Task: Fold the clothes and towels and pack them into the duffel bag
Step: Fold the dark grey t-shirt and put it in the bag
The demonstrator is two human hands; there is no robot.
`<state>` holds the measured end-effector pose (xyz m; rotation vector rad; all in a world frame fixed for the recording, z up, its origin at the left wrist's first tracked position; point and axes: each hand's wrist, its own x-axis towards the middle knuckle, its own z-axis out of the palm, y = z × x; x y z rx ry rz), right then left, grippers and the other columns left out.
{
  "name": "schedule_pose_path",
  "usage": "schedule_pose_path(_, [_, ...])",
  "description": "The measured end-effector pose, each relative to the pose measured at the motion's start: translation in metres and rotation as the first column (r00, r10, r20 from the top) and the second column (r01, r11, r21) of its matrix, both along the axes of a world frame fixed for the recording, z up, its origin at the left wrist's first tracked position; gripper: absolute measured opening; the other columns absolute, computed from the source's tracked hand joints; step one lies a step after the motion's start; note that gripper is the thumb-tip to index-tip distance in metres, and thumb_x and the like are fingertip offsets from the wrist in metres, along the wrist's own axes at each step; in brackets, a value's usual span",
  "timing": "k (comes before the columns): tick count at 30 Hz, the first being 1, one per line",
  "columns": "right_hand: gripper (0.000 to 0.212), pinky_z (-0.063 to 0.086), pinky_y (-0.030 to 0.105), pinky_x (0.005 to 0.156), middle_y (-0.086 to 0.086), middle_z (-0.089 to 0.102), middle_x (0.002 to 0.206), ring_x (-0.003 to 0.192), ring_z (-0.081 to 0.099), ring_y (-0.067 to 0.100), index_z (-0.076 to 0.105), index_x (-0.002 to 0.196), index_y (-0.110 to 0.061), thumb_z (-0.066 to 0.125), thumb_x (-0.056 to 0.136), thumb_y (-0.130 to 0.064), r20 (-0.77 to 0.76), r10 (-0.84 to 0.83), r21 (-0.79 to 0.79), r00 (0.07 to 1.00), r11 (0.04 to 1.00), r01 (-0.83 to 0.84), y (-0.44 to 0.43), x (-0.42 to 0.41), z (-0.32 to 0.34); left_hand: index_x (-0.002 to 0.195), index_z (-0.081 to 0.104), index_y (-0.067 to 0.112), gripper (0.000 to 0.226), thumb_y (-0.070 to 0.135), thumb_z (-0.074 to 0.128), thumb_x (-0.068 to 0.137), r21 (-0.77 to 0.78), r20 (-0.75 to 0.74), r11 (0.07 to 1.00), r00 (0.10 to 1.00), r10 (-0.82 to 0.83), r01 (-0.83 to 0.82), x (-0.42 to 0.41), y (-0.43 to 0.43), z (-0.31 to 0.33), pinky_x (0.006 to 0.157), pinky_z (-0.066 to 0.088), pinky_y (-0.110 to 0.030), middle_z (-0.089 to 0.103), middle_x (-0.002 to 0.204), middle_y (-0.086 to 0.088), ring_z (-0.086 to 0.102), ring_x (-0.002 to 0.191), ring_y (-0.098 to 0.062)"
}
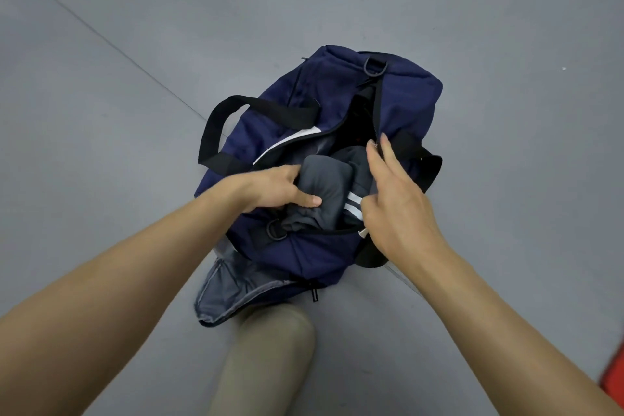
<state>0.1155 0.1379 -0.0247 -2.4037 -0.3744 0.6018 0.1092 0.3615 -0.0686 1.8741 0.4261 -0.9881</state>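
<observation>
A navy duffel bag [405,91] with black handles lies on the grey floor, its top zipper open. Inside sits a folded dark grey garment [327,179], and beside it a dark piece with two white stripes [353,204]. My left hand [280,187] grips the grey garment at the near left of the opening, thumb on top and fingers tucked behind the cloth. My right hand [393,199] holds the right edge of the bag's opening, fingers along the zipper line.
A black handle loop [216,132] stands out to the bag's left. A grey-lined end pocket [223,294] gapes open at the near end, by my knee [270,348]. An orange-red object [614,378] shows at the lower right edge. Grey floor surrounds the bag.
</observation>
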Motion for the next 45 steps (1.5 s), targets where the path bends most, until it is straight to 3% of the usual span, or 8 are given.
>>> schedule_pose_path(9, [0.082,0.04,0.024,0.072,-0.018,-0.008,0.166,0.093,0.058,0.016,0.014,0.16,-0.029,0.051,0.091,-0.003,0.059,0.029,-0.002,0.998,1.0,-0.029,-0.01,-0.008,-0.016,0.135,0.055,0.025,0.056,0.023,0.081,0.085,0.004,-0.119,0.981,0.974,-0.19,0.192,0.001,0.004,0.003,0.109,0.048,-0.04,0.07,0.124,0.007,0.064,0.118,-0.013])
schedule_pose_path(12, [0.071,0.049,0.034,0.093,0.0,-0.012,0.167,0.138,0.034,0.025,0.027,0.157,-0.026,0.061,0.095,-0.029,0.227,0.191,-0.219,0.955,0.965,-0.14,-0.004,-0.014,-0.031,0.144,0.048,0.027,0.07,0.026,0.082,0.083,-0.008,-0.073,0.99,0.988,-0.139,0.138,-0.001,0.0,-0.006,0.111,0.045,-0.036,0.066,0.13,0.01,0.06,0.122,-0.01])
schedule_pose_path(19, [0.059,0.046,0.042,0.096,0.01,-0.009,0.166,0.137,0.024,0.038,0.039,0.15,-0.032,0.06,0.095,-0.031,0.255,0.164,-0.446,0.953,0.895,-0.035,0.01,-0.008,-0.051,0.145,0.048,0.032,0.072,0.026,0.084,0.082,-0.091,-0.079,0.993,0.993,-0.082,0.075,-0.011,0.018,-0.013,0.109,0.046,-0.037,0.067,0.13,0.012,0.062,0.122,-0.009])
schedule_pose_path(26, [0.056,0.053,0.041,0.092,0.006,-0.008,0.167,0.135,0.023,0.036,0.037,0.151,-0.031,0.054,0.099,-0.032,0.312,0.061,-0.375,0.948,0.925,0.063,0.011,-0.01,-0.061,0.147,0.044,0.029,0.078,0.029,0.084,0.081,-0.009,-0.25,0.959,0.928,-0.278,0.284,0.001,0.015,-0.005,0.108,0.047,-0.036,0.058,0.14,0.007,0.058,0.125,-0.017])
schedule_pose_path(31, [0.058,0.054,0.036,0.085,0.001,-0.005,0.167,0.132,0.027,0.035,0.039,0.151,-0.033,0.057,0.097,-0.024,0.288,0.007,-0.245,0.958,0.967,0.066,0.0,-0.006,-0.067,0.144,0.045,0.019,0.08,0.048,0.081,0.079,0.216,-0.242,0.776,0.802,-0.546,0.593,0.015,-0.018,0.001,0.109,0.046,-0.043,0.055,0.14,0.002,0.056,0.125,-0.025])
schedule_pose_path(37, [0.065,0.033,0.03,0.109,-0.004,-0.003,0.168,0.139,0.023,0.031,0.032,0.156,-0.028,0.053,0.097,-0.009,0.176,-0.059,-0.123,0.983,0.989,0.081,-0.019,0.007,-0.065,0.145,0.045,0.017,0.072,0.026,0.081,0.084,0.088,-0.099,0.949,0.951,-0.293,0.302,0.003,-0.041,-0.01,0.112,0.044,-0.04,0.052,0.144,-0.002,0.052,0.129,-0.021])
schedule_pose_path(42, [0.065,0.04,0.031,0.102,-0.005,-0.002,0.168,0.136,0.026,0.031,0.027,0.157,-0.029,0.054,0.099,-0.016,0.171,-0.003,-0.133,0.985,0.991,0.027,-0.016,0.011,-0.063,0.145,0.045,0.022,0.066,0.031,0.077,0.088,-0.05,-0.237,0.937,0.907,-0.349,0.347,0.0,-0.066,-0.006,0.109,0.045,-0.034,0.058,0.139,0.006,0.054,0.127,-0.016])
schedule_pose_path(45, [0.064,0.046,0.036,0.102,-0.004,-0.001,0.168,0.135,0.027,0.031,0.028,0.156,-0.031,0.057,0.1,-0.026,0.214,0.043,-0.151,0.976,0.989,-0.011,-0.015,0.012,-0.064,0.143,0.045,0.016,0.067,0.037,0.076,0.087,0.01,-0.123,0.937,0.93,-0.345,0.349,-0.006,-0.083,-0.011,0.11,0.044,-0.035,0.057,0.138,0.004,0.056,0.124,-0.016])
